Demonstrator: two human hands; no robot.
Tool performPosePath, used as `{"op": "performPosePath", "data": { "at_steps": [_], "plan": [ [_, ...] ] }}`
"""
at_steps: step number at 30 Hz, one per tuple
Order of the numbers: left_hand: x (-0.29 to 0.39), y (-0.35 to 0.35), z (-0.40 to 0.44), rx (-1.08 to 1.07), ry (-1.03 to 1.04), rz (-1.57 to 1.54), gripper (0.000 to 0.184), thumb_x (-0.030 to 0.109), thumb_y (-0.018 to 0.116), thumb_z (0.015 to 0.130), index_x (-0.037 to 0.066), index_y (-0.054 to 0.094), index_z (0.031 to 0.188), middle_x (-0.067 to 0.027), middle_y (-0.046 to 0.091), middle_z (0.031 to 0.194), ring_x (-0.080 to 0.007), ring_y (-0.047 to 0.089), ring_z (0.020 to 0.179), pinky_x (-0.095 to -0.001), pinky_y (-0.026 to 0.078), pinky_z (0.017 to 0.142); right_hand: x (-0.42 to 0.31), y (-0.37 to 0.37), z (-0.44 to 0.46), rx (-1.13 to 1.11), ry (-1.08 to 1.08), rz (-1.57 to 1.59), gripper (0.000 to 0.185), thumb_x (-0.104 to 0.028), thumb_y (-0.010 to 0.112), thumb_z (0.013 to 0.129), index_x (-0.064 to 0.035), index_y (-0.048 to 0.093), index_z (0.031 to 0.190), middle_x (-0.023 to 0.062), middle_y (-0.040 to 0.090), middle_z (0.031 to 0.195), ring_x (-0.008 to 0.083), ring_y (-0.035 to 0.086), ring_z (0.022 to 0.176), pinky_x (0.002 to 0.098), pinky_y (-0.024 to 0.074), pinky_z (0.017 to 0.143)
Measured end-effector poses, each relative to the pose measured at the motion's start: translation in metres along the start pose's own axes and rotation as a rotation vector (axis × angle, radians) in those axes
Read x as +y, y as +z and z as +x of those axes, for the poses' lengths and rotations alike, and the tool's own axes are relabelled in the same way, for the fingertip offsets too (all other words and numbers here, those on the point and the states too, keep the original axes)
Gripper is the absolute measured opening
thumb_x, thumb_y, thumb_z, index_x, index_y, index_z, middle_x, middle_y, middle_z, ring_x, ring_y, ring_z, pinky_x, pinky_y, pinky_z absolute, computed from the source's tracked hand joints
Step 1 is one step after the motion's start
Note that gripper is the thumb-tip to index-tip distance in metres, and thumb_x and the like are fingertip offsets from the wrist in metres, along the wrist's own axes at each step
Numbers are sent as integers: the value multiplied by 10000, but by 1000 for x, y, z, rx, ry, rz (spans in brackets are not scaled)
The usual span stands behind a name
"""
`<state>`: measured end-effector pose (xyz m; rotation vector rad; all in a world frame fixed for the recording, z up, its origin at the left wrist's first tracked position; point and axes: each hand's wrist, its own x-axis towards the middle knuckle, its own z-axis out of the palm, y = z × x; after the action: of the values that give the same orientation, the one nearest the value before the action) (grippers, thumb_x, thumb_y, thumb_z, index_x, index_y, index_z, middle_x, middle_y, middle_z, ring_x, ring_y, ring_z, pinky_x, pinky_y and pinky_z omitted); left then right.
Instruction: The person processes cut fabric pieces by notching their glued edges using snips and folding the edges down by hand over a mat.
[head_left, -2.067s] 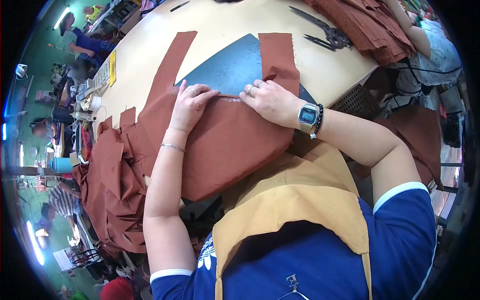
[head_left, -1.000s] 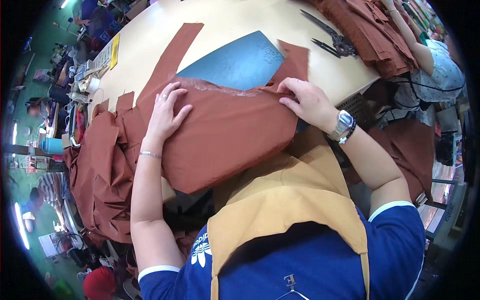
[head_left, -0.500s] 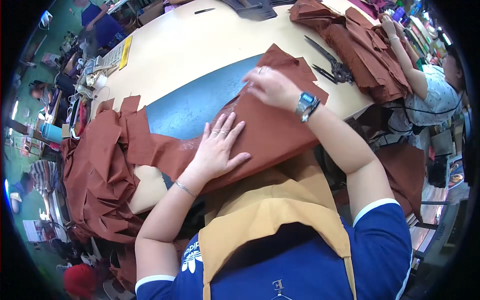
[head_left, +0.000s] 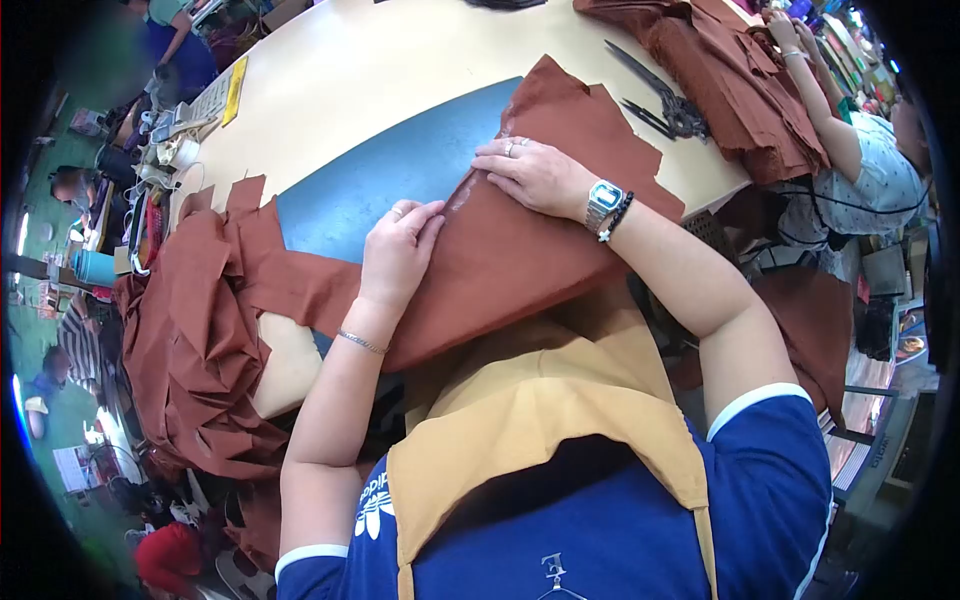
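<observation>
A reddish-brown fabric piece [head_left: 520, 255] lies across a blue-grey board [head_left: 370, 170] and hangs toward my body. Whitish marks run along its curved edge. My left hand [head_left: 398, 250] is closed, thumb and fingertips pinched at that curved edge. Just to the upper right, my right hand [head_left: 540, 178] has its fingers pressed together over the same edge, the fingertips bent onto the cloth. The cloth under both sets of fingertips is partly hidden. A strip of the fabric stretches left toward a crumpled heap of the same brown cloth [head_left: 195, 340].
Large black scissors [head_left: 655, 95] lie on the cream table [head_left: 400, 70], beside more brown cloth [head_left: 725, 90]. At the right edge a co-worker's arm [head_left: 830, 125] reaches over the table. Left stand a desk calendar [head_left: 225, 95], a telephone [head_left: 178, 120] and a teal cup [head_left: 93, 267].
My left hand has gone from lying flat with fingers spread to pinching the fabric edge. The right hand has come down onto the edge, and the cloth's marked edge has shifted.
</observation>
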<state>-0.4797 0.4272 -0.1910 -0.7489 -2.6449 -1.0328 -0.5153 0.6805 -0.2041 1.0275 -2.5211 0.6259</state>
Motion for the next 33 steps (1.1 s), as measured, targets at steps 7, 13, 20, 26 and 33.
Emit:
{"op": "performPosePath", "data": {
  "at_steps": [7,13,20,26,33],
  "plan": [
    [2,-2,-13,38,68,98,154,84,664,880,51,720,1020,-116,664,908,-277,662,784,-351,541,690,0,1,6,-74,-104,-194,288,-144,552,931,-55,603,1201,132,601,1207,288,584,1135,368,454,1022],
    [2,0,-16,25,79,170,157,77,646,889,56,714,1029,-134,656,944,-298,662,794,-370,546,699,-19,-9,5,-263,-6,-239,366,-133,505,926,-54,539,1282,133,559,1266,278,529,1222,396,441,1021],
    [4,-9,-24,9,76,119,168,44,634,878,33,706,1030,-140,654,941,-299,658,790,-368,544,701,-38,-6,5,-314,48,-331,418,-129,466,929,-67,490,1341,146,536,1321,285,483,1289,488,424,1023],
    [2,-22,-37,6,102,106,156,31,643,857,27,699,1002,-135,641,902,-298,645,756,-378,537,677,-47,-3,8,-341,13,-330,396,-141,450,940,-50,499,1323,153,533,1332,290,477,1300,522,424,1014],
    [-3,-23,-45,26,142,166,144,50,659,849,38,706,984,-124,635,874,-283,634,760,-376,527,681,-67,-5,18,-502,12,-462,444,-142,451,942,-99,462,1384,179,497,1376,319,455,1319,556,409,1024]
  ]
}}
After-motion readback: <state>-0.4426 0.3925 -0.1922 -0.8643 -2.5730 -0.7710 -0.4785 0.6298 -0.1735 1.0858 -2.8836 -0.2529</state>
